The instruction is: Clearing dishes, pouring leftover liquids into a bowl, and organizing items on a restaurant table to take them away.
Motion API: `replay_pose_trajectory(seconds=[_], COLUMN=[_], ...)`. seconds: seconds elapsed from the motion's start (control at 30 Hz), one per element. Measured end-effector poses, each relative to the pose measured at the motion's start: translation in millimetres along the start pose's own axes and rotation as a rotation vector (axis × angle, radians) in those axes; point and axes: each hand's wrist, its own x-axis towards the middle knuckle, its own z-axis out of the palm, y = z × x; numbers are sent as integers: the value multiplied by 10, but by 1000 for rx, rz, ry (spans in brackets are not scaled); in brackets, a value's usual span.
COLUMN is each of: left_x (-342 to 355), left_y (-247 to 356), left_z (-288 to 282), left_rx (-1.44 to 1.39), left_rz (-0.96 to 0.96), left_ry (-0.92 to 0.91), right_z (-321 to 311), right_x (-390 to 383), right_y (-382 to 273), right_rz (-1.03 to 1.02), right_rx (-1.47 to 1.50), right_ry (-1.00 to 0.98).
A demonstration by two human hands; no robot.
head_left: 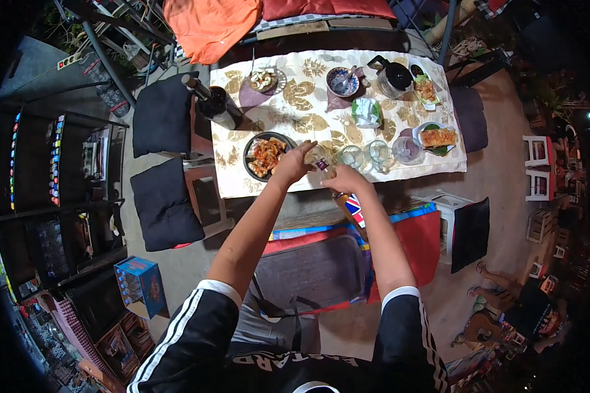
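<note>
My right hand (349, 179) is wrapped round the neck of a brown glass bottle (354, 213) with a flag-like blue, red and white label. The bottle is tilted, its mouth pointing to a clear drinking glass (316, 153) by the near edge of the table. My left hand (296, 162) is closed on the left side of that glass. Whether liquid is flowing is too small to tell. Left of my left hand is a dark bowl (248, 164) of saucy food pieces. Right of my right hand stand more clear glasses (379, 154).
A leaf-patterned cloth (301, 121) covers the table. On it stand a large dark bottle (221, 108), a patterned bowl (342, 82), a black-lidded jug (396, 77), a green-white packet (366, 113) and a plate of fried food (437, 137). Black-cushioned seats (166, 204) are left; a red-covered bench (406, 252) is near.
</note>
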Motion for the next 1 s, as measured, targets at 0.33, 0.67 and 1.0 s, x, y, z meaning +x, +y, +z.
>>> replay_pose_trajectory(seconds=[0.33,0.67,1.0], left_x=[-9,2,20], left_y=[-66,-77,-50], left_z=[17,29,24], left_rx=[12,8,-51], left_rz=[6,11,-46], left_ry=[17,15,-25], right_z=[-42,-52,-60], right_x=[-62,-58,-19], right_y=[-98,-101,-74], right_rz=[-52,-8,0], right_rx=[19,-39,-44], right_ry=[21,11,-15])
